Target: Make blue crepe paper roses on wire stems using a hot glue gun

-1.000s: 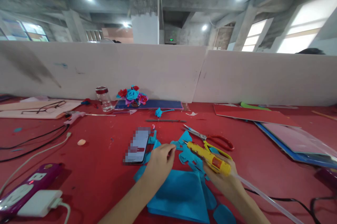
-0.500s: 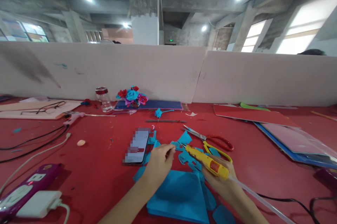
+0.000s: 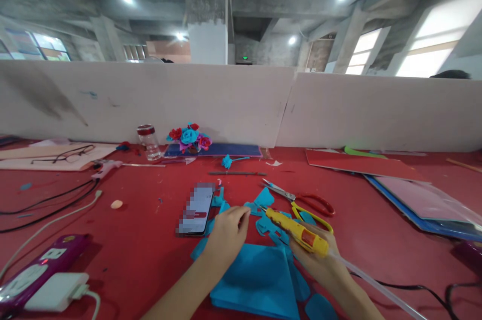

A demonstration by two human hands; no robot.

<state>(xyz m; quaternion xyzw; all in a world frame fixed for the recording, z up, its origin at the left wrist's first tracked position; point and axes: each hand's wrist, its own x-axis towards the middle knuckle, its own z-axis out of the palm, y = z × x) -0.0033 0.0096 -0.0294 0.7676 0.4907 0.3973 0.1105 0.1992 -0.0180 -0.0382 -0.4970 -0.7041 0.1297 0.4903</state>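
My right hand [image 3: 311, 250] is wrapped round a yellow hot glue gun [image 3: 297, 230]. A long clear glue stick [image 3: 380, 284] sticks out of its back end. The gun's nozzle points left, close to the fingertips of my left hand [image 3: 231, 227]. Those fingers are pinched together, and what they hold, if anything, is hidden. Cut scraps of blue paper [image 3: 264, 197] lie just beyond and around both hands. Under my wrists is a stack of blue paper [image 3: 256, 280]. Scissors [image 3: 291, 197] with red and yellow handles rest beyond the glue gun.
A phone [image 3: 198, 209] lies left of my left hand. Farther back are a paper flower bouquet [image 3: 190, 137], a glass jar [image 3: 149, 142], a blue flower on a stem [image 3: 227, 161] and a thin stick [image 3: 237, 173]. A power strip [image 3: 45, 265] sits at left, coloured sheets [image 3: 417, 199] at right.
Both hands and the glue gun stay almost in place. The whole view shifts very slightly.
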